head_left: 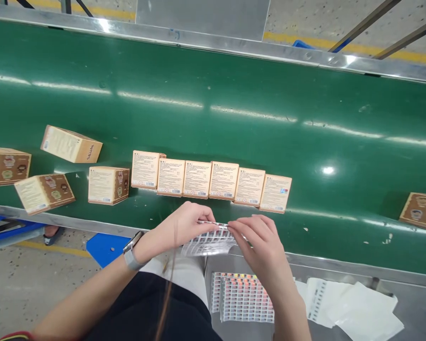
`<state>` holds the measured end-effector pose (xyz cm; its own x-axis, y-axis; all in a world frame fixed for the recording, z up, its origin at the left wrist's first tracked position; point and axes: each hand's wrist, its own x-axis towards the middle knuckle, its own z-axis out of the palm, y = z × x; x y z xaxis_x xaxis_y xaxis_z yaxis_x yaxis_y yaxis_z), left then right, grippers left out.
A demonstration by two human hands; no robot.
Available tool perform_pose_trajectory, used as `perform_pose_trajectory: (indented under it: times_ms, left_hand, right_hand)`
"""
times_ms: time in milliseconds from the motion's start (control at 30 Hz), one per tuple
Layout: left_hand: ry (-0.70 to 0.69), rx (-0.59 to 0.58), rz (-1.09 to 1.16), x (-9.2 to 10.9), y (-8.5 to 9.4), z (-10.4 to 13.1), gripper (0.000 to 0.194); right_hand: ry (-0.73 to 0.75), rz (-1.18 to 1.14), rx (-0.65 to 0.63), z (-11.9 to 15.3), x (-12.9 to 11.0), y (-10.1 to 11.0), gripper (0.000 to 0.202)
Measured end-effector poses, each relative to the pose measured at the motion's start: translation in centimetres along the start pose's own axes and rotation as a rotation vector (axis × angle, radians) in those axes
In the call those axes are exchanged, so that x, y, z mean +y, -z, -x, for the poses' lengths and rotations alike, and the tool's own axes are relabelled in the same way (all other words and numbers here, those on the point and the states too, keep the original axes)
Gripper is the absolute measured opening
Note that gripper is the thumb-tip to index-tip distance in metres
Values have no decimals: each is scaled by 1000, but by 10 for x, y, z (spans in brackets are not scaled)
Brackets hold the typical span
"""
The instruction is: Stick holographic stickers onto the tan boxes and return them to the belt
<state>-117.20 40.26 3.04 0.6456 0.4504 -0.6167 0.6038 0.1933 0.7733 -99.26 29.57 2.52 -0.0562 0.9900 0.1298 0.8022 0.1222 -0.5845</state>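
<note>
Between my two hands is a bent sheet of small stickers point(213, 241), held near the belt's front edge. My left hand point(186, 225), with a watch on the wrist, pinches the sheet's upper left edge. At its upper right edge, the fingertips of my right hand point(257, 237) are pinched together on the sheet. Just beyond my hands several small cartons point(224, 181) stand side by side in a row, printed faces up. The carton at the row's right end point(275, 193) bears a small shiny sticker; none shows on the others' upper faces.
The green conveyor belt point(199, 128) runs across the view between metal rails. More cartons point(71, 144) lie loosely at the left, and a brown one point(421, 210) is at the far right. Sticker sheets point(246, 298) and white papers point(365, 308) rest on a metal surface near me.
</note>
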Motion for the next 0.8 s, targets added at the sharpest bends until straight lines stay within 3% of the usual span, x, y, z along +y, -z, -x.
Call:
perform_pose_trajectory:
  times_ms: [100, 167, 267, 367, 433, 533, 800]
  left_hand:
    - [10, 16, 10, -4, 7, 2, 25]
    - [22, 27, 23, -7, 10, 3, 25]
    - [25, 50, 4, -12, 16, 6, 20]
    - [15, 20, -13, -16, 20, 10, 18]
    - [23, 0, -8, -19, 22, 13, 19]
    - [23, -20, 7, -22, 25, 17, 19]
    - [15, -67, 11, -31, 36, 23, 21]
  right_hand:
    - [43, 76, 86, 2, -8, -9, 20]
    - [4, 10, 147, 0, -9, -12, 17]
    - [-348, -265, 269, -9, 5, -15, 5]
    - [-818, -601, 455, -24, 30, -21, 19]
    - [-953, -748, 546, -32, 45, -27, 29]
    - [-1002, -782, 622, -40, 53, -35, 34]
    - [-1034, -545, 701, -49, 38, -47, 30]
